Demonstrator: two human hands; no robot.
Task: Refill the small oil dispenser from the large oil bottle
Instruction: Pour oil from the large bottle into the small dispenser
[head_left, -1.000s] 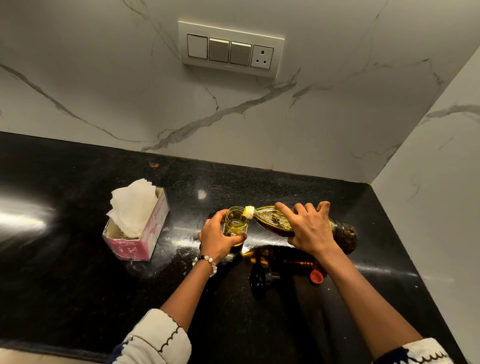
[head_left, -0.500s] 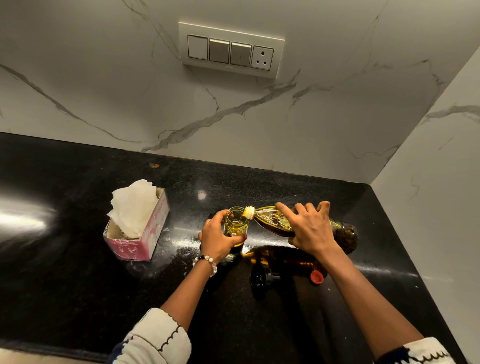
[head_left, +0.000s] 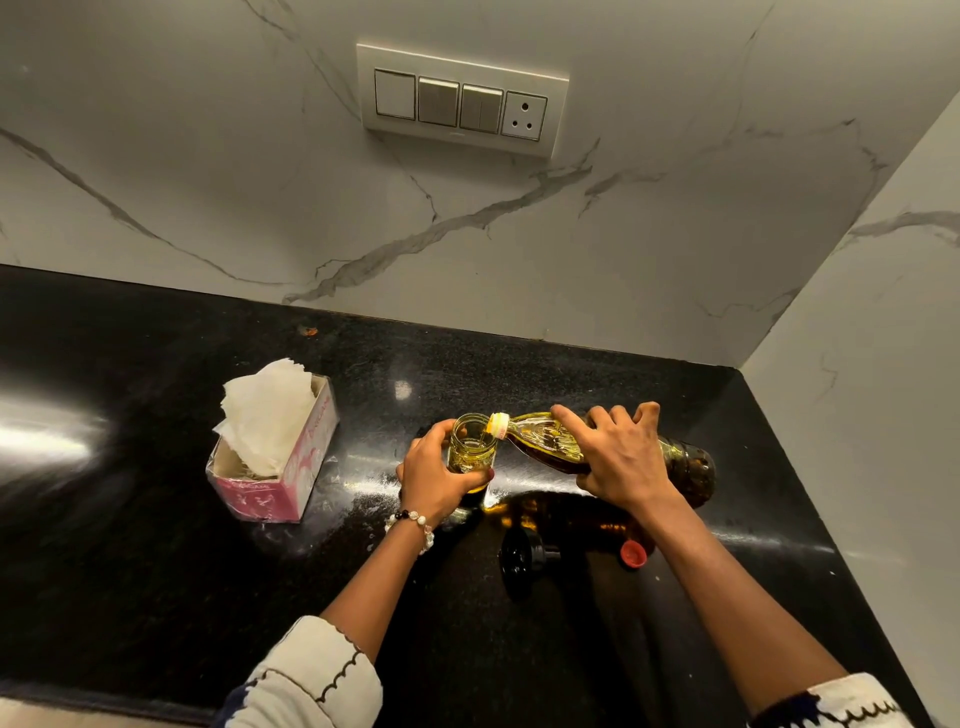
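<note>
1. Head view: left hand wraps fingers + thumb round the small glass jar, which stands upright on the black counter about mid-depth, right of centre.
2. Right hand grips the big oil bottle from above, fingers spread over its body; bottle lies nearly level w/ its base toward the counter's right edge.
3. Bottle's yellow neck sits at the jar's rim; a thin stream of oil runs into the jar (part full of yellow oil).
4. Black lid lies on the counter nearer the front edge, below the bottle; red cap just right of it, by the right forearm.
5. Pink tissue box w/ white tissue sticking up sits left of the jar, well apart.
6. Beaded bracelet on left wrist.
7. Switch plate on the marble wall above.
</note>
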